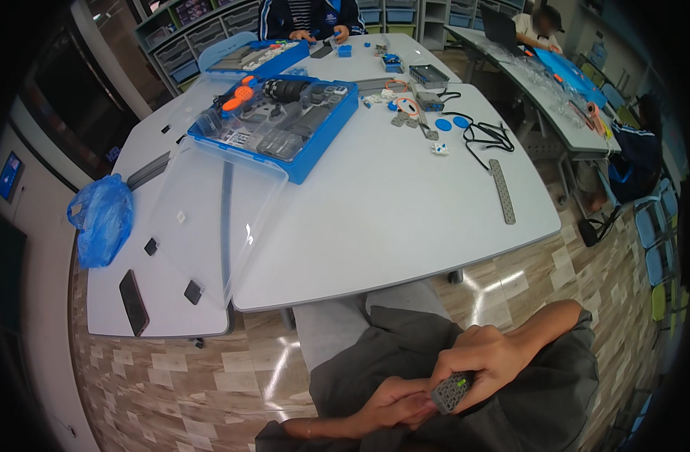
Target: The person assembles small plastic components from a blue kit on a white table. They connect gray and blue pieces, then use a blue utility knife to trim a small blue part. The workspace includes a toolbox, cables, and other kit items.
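Observation:
Over my lap, in front of the table's near edge, I have a small grey building piece full of holes with a bright green peg on it. My right hand is wrapped over it from above, fingers closed. From the left, my left hand comes in with its fingers bunched against the piece's lower left end. The fingertips partly cover each other there, and the back of the piece is hidden.
A blue kit case of sorted parts and its clear lid lie on the white table. A grey perforated beam, black cables, a phone and a blue plastic bag are around. Another person's hands work across the table.

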